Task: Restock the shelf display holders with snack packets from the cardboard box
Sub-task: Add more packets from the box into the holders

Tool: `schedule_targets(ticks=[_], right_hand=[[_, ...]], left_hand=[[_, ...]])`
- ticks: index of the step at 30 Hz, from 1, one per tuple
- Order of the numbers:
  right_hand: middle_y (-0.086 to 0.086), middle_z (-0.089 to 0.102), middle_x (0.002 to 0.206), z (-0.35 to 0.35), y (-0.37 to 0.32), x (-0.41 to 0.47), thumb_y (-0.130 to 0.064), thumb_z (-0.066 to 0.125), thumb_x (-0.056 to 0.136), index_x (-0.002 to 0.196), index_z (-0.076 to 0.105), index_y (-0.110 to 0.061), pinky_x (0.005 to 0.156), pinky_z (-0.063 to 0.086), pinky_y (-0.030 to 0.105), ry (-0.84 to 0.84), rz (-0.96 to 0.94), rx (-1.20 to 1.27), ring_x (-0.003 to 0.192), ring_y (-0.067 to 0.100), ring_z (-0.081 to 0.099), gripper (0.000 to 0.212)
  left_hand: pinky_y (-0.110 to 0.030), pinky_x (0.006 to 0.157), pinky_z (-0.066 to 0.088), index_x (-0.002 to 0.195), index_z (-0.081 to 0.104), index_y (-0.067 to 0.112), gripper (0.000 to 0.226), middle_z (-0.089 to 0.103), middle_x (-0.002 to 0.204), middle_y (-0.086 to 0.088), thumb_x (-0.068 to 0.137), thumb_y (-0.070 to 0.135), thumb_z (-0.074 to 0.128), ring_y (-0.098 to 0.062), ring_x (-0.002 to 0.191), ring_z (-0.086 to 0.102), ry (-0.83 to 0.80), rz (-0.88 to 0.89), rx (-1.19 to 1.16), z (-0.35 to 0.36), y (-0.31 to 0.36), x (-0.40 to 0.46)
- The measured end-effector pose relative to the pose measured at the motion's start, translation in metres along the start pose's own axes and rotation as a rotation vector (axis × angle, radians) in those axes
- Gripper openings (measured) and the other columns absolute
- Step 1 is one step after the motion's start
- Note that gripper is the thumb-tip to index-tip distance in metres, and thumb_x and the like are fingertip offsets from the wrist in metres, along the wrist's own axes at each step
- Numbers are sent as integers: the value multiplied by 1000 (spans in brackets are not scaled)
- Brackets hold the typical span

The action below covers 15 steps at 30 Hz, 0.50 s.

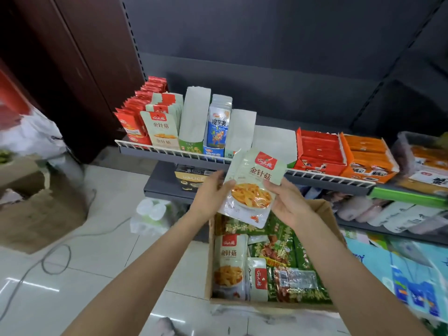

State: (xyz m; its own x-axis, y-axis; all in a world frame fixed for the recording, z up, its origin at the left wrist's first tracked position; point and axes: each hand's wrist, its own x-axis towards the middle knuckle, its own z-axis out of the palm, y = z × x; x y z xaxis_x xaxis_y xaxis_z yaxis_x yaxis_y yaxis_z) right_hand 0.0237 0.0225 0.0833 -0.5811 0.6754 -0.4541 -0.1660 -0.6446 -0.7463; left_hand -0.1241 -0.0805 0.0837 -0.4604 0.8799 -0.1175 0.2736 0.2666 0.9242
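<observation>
Pinching one snack packet (252,187) between both hands' grips.

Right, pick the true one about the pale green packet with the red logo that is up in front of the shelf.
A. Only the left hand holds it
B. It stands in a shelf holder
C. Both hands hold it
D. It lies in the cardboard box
C: the left hand and the right hand grip opposite edges of the pale green packet, above the cardboard box.

Glossy white tiled floor (101,258), perhaps marble.
</observation>
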Motion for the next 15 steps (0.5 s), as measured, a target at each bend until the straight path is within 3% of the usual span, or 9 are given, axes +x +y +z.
schedule_targets(ticks=[3,5,10,13,15], right_hand=[[11,67,113,38,10,12,2,52,91,115,59,-8,90,51,43,43,-109,-131,104,26,64,27],[9,68,109,60,14,21,1,53,91,106,62,-11,92,50,43,131,-197,-169,102,26,64,20],[9,66,115,119,27,43,1,53,92,115,59,-11,87,52,42,128,-236,-143,105,25,63,27],[8,67,112,160,45,54,0,53,91,114,58,-11,74,55,34,105,-238,-154,99,21,65,26],[8,66,115,181,58,62,1,53,91,113,58,-15,80,54,39,103,-234,-191,103,23,64,27]], left_hand=[[-24,69,57,107,66,6,17,71,100,-8,95,10,54,-11,80,69,14,-54,-219,-41,-10,7],[-20,67,56,99,67,8,13,71,93,-7,93,6,56,-5,71,68,83,-39,-304,-73,-19,12],[-23,81,54,94,64,19,15,70,95,-3,94,6,55,-5,81,66,81,-2,-281,-148,-43,27],[-36,89,53,96,64,19,14,70,106,-6,94,7,55,-20,98,67,30,-24,-331,-182,-54,36],[-39,86,54,99,63,16,13,69,109,-7,95,7,54,-23,98,66,26,-43,-338,-198,-60,40]])
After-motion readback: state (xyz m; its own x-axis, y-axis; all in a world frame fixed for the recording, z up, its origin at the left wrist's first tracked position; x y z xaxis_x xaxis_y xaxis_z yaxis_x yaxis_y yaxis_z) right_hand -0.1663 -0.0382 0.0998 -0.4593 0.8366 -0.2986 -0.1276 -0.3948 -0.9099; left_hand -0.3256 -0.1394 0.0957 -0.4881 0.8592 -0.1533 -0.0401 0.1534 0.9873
